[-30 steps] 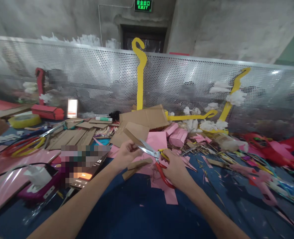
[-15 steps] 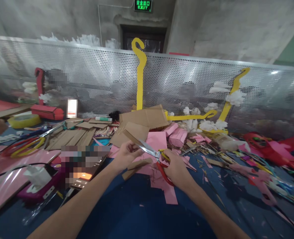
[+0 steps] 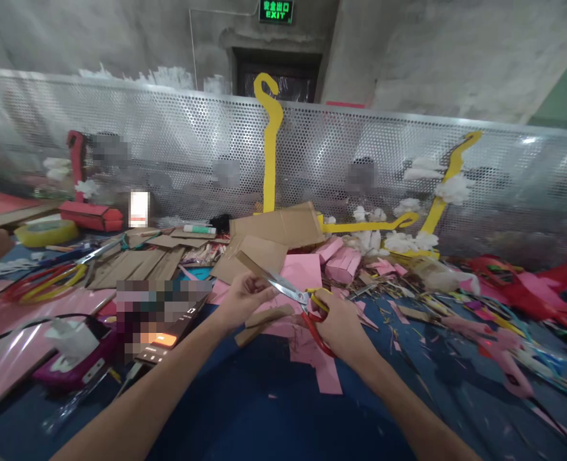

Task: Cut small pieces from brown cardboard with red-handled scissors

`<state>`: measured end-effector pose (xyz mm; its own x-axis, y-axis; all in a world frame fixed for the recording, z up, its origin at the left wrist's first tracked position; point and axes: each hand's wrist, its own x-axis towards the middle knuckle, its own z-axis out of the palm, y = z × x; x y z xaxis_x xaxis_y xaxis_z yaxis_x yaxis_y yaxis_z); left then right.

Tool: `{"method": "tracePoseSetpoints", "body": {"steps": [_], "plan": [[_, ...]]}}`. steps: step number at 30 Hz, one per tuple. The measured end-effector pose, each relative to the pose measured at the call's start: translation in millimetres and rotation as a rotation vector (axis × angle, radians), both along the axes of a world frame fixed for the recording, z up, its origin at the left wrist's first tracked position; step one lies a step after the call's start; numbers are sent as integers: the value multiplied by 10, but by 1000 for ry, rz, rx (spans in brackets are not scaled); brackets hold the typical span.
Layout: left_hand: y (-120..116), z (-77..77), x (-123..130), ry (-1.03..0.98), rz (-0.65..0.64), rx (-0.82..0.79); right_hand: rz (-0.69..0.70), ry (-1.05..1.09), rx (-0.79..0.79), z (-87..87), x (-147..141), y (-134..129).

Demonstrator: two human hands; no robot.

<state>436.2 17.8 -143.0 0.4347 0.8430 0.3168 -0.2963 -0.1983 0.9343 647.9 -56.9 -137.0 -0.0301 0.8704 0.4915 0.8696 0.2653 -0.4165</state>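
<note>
My left hand (image 3: 245,299) pinches a narrow brown cardboard strip (image 3: 249,263), which slants up and to the left from the fingers. In my right hand (image 3: 341,321) are scissors (image 3: 287,289) with one yellow and one red handle loop. Their silver blades point left and lie against the strip, close to my left fingertips. Whether they bite into it I cannot tell. Under both hands lie a pink paper sheet (image 3: 307,272) and pink offcuts (image 3: 328,374). Folded cardboard pieces (image 3: 250,335) rest just below my left hand.
A tall yellow hook-shaped stand (image 3: 270,153) rises behind a cardboard sheet (image 3: 278,227). To the left are a phone (image 3: 177,330), a purple power strip (image 3: 88,358) and a tape roll (image 3: 47,233). A pink glue gun (image 3: 501,352) lies right. A perforated metal panel (image 3: 182,160) stands behind.
Hardly anything differs. Both hands, the scissors and the cardboard strip keep almost the same place, with only a tiny shift.
</note>
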Motion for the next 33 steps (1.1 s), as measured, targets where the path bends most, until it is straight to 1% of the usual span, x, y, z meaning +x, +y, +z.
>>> {"method": "tracePoseSetpoints", "body": {"steps": [7,10,13,15,17,20,25,29,33], "plan": [[9,-12,7,24,-7,98,-25,-2,-49,-69,52,27],[6,-11,5,16,-26,87,-22,17,-46,-93,48,29],[-2,0,-3,8,-2,71,-15,42,-42,-101,23,30],[-4,6,-9,11,31,65,8,76,-23,-97,12,34],[-1,11,-11,13,60,46,37,95,34,-88,14,38],[9,16,-6,18,90,17,38,75,109,-67,37,42],[32,-5,-6,29,103,47,32,20,92,-42,54,29],[64,-57,-26,47,78,100,33,-20,81,-47,34,23],[100,-93,-28,17,14,158,35,-40,94,-68,30,31]]}}
